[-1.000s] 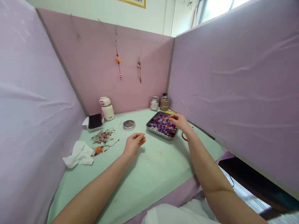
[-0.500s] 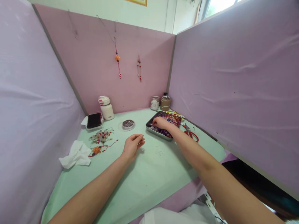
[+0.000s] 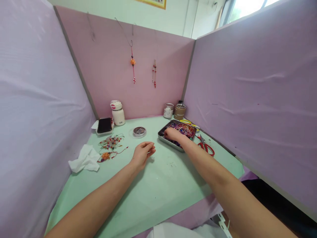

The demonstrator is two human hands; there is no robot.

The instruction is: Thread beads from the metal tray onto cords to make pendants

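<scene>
Metal walls frame a tray (image 3: 170, 144) of beads (image 3: 192, 131) and tangled cords (image 3: 184, 128) on the back right part of the green table (image 3: 148, 205). The person's right hand (image 3: 172, 134) reaches into its left end, fingers curled downward — whether they grip anything cannot be told. To the tray's left and nearer the person, the left hand (image 3: 143, 152) has thumb and fingertips pinched together — whatever may lie between them is too small to make out. Scissors (image 3: 207, 150) with red handles lie just right of the tray. Farther left come a round dish (image 3: 139, 131), beaded strings (image 3: 110, 142) and a crumpled tissue (image 3: 85, 159).
</scene>
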